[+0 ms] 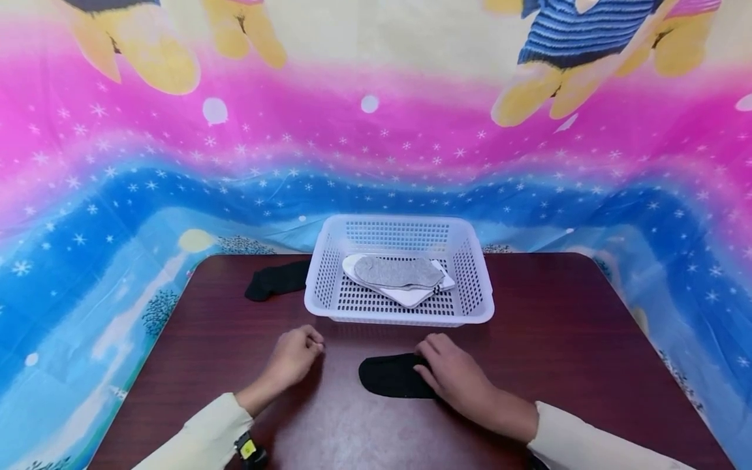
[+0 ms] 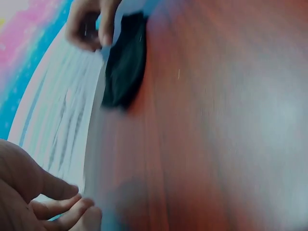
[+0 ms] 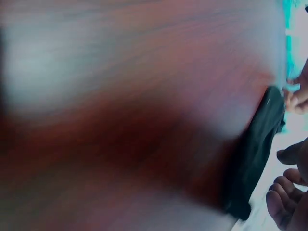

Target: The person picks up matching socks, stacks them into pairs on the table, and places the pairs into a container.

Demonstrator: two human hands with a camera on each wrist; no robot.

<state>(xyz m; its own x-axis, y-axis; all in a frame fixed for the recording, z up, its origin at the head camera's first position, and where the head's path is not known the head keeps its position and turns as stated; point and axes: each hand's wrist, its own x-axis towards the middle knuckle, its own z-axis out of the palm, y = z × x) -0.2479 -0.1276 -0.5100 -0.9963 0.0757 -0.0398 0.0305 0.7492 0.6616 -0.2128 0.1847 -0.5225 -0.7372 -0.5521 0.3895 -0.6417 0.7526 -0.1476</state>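
Note:
A black sock point(image 1: 388, 375) lies flat on the table in front of the basket. Over its right end is my right hand point(image 1: 458, 375), fingers relaxed; the right wrist view has the thumb and fingertips point(image 3: 284, 202) spread apart beside the black sock point(image 3: 255, 154). To the left of the sock, my left hand point(image 1: 294, 356) is loosely curled just above the tabletop and holds nothing. Its thumb and fingertips come close together in the left wrist view, with the black sock point(image 2: 126, 62) farther off.
A white plastic basket point(image 1: 399, 316) stands at the table's back, with a grey sock point(image 1: 396, 271) on top of white socks point(image 1: 405, 297) inside. Another black sock point(image 1: 279, 279) lies left of it, its end hidden behind the basket. A printed cloth point(image 1: 376, 150) hangs around the dark red table point(image 1: 587, 339).

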